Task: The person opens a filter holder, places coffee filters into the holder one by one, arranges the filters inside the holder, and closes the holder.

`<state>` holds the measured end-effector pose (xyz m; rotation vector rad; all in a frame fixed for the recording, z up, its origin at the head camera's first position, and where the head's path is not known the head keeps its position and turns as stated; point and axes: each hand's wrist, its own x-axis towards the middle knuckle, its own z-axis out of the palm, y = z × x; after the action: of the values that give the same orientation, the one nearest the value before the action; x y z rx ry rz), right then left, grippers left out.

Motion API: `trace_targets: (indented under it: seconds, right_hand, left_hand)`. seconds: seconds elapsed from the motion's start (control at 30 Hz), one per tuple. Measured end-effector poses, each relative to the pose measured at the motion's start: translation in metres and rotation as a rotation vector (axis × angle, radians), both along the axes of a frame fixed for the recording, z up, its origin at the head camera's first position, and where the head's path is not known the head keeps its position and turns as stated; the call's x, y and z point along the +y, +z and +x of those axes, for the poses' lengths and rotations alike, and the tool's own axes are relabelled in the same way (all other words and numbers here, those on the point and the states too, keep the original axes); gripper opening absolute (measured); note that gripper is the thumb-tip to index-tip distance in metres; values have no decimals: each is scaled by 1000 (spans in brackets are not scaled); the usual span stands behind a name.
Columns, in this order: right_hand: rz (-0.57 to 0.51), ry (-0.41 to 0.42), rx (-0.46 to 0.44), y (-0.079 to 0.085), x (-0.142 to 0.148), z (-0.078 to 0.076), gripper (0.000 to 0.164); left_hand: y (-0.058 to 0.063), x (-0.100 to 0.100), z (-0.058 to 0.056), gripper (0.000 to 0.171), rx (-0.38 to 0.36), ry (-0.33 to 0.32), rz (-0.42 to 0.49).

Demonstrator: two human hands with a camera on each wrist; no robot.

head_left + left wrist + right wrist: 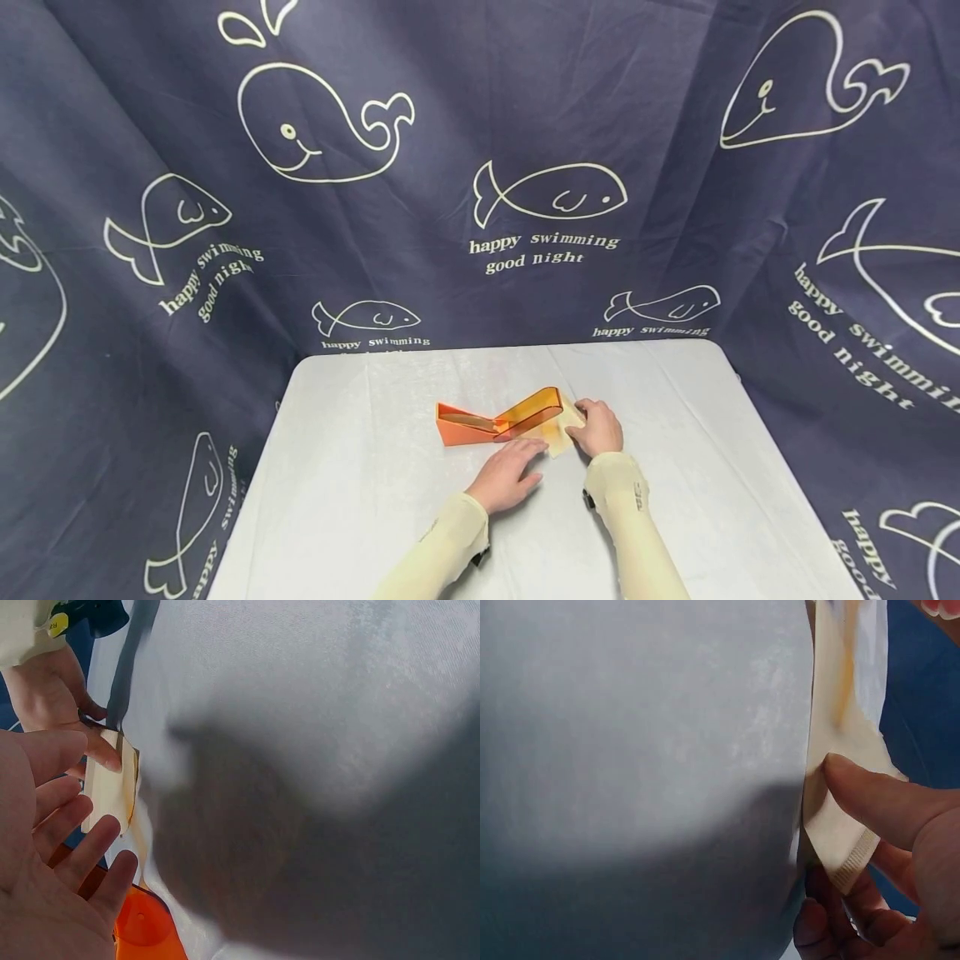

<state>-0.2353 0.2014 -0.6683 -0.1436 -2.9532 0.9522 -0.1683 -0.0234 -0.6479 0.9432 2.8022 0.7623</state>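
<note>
An orange box [467, 432] with a see-through amber lid [531, 407] lies on the table, its lid swung open to the right. Beige coffee filter papers [840, 825] with a crimped edge lie by the lid. My right hand [600, 427] pinches them at one corner, thumb on top and fingers underneath. In the head view my left hand [510, 475] is in front of the lid, fingertips right at the papers' near left edge. Its fingers are loosely spread with nothing gripped, as the left wrist view shows.
A white cloth covers the table [337, 500]. Behind and on both sides hangs a dark blue curtain [450, 292] printed with whales and fish. Both forearms come in from the table's near side.
</note>
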Motion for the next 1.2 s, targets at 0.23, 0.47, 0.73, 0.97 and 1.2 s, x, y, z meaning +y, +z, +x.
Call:
trace_targets:
  seconds: [0.23, 0.47, 0.73, 0.97, 1.2]
  right_hand:
    - [-41, -16, 9, 1, 0, 2, 26]
    - [-75, -12, 30, 11, 2, 4, 18]
    - [-136, 30, 67, 33, 7, 7, 15]
    - [-160, 17, 116, 58, 16, 14, 18]
    - [-166, 21, 209, 90, 21, 19, 18]
  left_hand:
    - [-2, -2, 0, 50, -17, 5, 9]
    - [-2, -2, 1, 51, -31, 13, -1]
    - [5, -3, 1, 52, -48, 26, 17]
    - [17, -2, -1, 53, -6, 4, 66]
    - [37, -1, -7, 50, 60, -15, 138]
